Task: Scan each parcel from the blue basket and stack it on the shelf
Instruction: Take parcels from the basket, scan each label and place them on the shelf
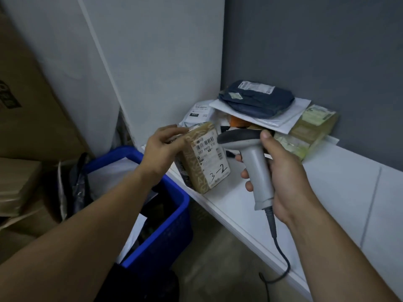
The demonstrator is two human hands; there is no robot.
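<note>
I see a dark grey wall at right meeting a white panel; cardboard boxes stacked left; brownish floor; dim light.

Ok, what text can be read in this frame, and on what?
"507 P802 170": printed on the label of the box in the left hand.
"3-2": handwritten on that label.
Labels on the white mailer, blue bag and green parcel: too small to read.
Print on the carton at far left: cut off, blurred.
On the scanner in the right hand: no text seen.
</note>
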